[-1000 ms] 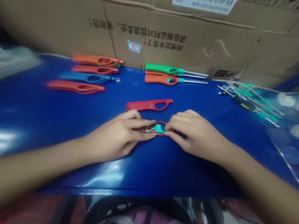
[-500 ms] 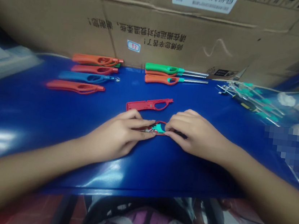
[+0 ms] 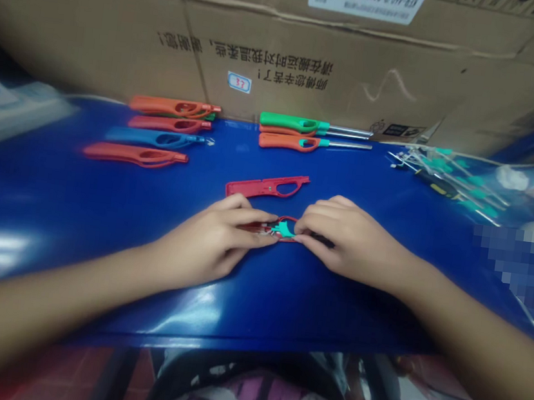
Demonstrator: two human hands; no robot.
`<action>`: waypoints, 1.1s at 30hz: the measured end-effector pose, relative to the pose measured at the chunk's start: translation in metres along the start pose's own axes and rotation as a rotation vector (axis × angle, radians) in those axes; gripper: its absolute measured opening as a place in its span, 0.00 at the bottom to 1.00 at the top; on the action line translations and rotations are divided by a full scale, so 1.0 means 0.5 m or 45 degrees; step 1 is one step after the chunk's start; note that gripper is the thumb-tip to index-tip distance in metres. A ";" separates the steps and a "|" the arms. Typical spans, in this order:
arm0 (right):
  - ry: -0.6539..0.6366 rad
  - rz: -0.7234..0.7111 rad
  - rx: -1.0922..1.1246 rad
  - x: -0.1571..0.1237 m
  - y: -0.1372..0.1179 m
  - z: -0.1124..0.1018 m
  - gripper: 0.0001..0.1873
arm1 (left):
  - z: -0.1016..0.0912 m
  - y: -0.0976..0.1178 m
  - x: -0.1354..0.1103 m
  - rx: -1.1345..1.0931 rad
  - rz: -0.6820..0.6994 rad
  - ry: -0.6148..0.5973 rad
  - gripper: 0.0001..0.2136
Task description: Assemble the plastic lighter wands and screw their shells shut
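Both of my hands rest on the blue table and pinch one small work piece between them: a red lighter shell with a teal trigger. My left hand grips its left end with the fingers pressed together. My right hand covers the right end, fingers curled over it. Just behind the hands lies a loose red shell half on the table.
Orange, red and blue shell halves lie in rows at the back left. Finished green and orange lighters lie at back centre. Metal-tubed inner parts are piled at right. A large cardboard box walls the back.
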State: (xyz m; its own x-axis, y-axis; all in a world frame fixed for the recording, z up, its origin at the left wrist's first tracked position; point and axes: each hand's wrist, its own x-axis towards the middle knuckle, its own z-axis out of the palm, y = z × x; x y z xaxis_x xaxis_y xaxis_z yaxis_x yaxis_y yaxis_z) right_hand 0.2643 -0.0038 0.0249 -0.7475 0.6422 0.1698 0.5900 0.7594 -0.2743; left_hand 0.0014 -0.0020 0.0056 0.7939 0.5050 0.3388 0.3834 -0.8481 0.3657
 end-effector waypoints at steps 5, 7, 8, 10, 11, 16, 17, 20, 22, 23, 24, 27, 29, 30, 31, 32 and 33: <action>-0.003 0.007 -0.006 0.000 -0.001 -0.001 0.07 | 0.006 -0.004 -0.003 0.013 0.060 0.042 0.16; -0.003 0.007 -0.004 0.000 -0.001 -0.001 0.06 | 0.006 -0.005 -0.002 0.007 0.067 0.051 0.16; -0.003 0.007 -0.003 0.001 -0.001 -0.001 0.06 | 0.006 -0.005 -0.002 0.003 0.070 0.054 0.17; -0.004 0.008 0.000 0.001 -0.001 -0.001 0.06 | 0.006 -0.005 -0.002 -0.008 0.072 0.058 0.17; -0.005 0.009 0.001 0.001 -0.001 -0.001 0.06 | 0.006 -0.005 -0.002 -0.013 0.070 0.058 0.17; -0.009 0.011 0.004 0.001 -0.002 -0.001 0.07 | 0.002 -0.003 -0.001 -0.021 0.016 0.026 0.18; -0.012 0.014 0.004 0.001 -0.003 -0.001 0.07 | 0.001 -0.002 -0.001 -0.019 0.001 0.013 0.18; -0.012 0.020 0.000 0.001 -0.004 0.000 0.08 | -0.002 0.001 0.001 -0.014 -0.023 -0.013 0.20; -0.011 0.020 -0.001 0.002 -0.005 0.000 0.08 | -0.003 0.002 0.002 -0.014 -0.030 -0.017 0.20; -0.011 0.020 0.004 0.002 -0.005 -0.001 0.08 | -0.003 0.002 0.003 -0.015 -0.030 -0.014 0.20; -0.011 0.022 0.017 0.002 -0.004 -0.001 0.07 | -0.002 0.002 0.003 -0.018 -0.029 -0.011 0.20; -0.001 0.047 0.106 0.001 0.005 -0.006 0.06 | 0.000 -0.001 0.001 -0.029 -0.022 0.005 0.19; 0.017 0.066 0.172 -0.001 0.014 -0.012 0.04 | 0.003 -0.004 -0.002 -0.032 -0.011 0.022 0.18; 0.022 0.069 0.197 -0.003 0.019 -0.015 0.04 | 0.004 -0.006 -0.004 -0.032 -0.007 0.033 0.17; 0.024 0.068 0.217 -0.004 0.024 -0.018 0.03 | 0.005 -0.008 -0.005 -0.033 -0.005 0.049 0.16; 0.020 0.064 0.232 -0.006 0.028 -0.021 0.03 | 0.006 -0.009 -0.006 -0.038 -0.006 0.065 0.15; 0.010 0.058 0.242 -0.007 0.032 -0.022 0.02 | 0.007 -0.010 -0.007 -0.043 -0.011 0.077 0.15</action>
State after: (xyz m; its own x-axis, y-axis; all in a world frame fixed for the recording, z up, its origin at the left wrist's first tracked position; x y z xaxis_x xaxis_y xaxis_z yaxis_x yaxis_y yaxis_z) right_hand 0.2795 0.0072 0.0306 -0.7186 0.6768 0.1601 0.5544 0.6964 -0.4556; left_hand -0.0017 -0.0001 -0.0007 0.7603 0.5216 0.3871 0.3727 -0.8384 0.3977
